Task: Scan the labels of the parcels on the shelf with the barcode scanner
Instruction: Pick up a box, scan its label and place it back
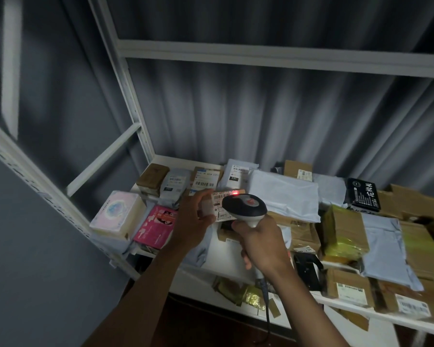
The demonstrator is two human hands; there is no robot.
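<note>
My right hand (259,242) grips the handle of a grey and black barcode scanner (246,205), whose head points at a small parcel (217,202) with a white label. A red scan light glows on the label's top edge. My left hand (194,221) holds that parcel from its left side, lifted above the white shelf (226,261). The scanner's cable hangs down below my right wrist. Several other parcels lie on the shelf around both hands.
A pink box (156,226) and a pale wrapped pack (117,214) sit at the shelf's left end. Grey mailer bags (283,194), brown cartons (343,231) and a black packet (363,194) fill the right. A lower shelf (376,314) holds more boxes. White uprights (125,78) frame the left.
</note>
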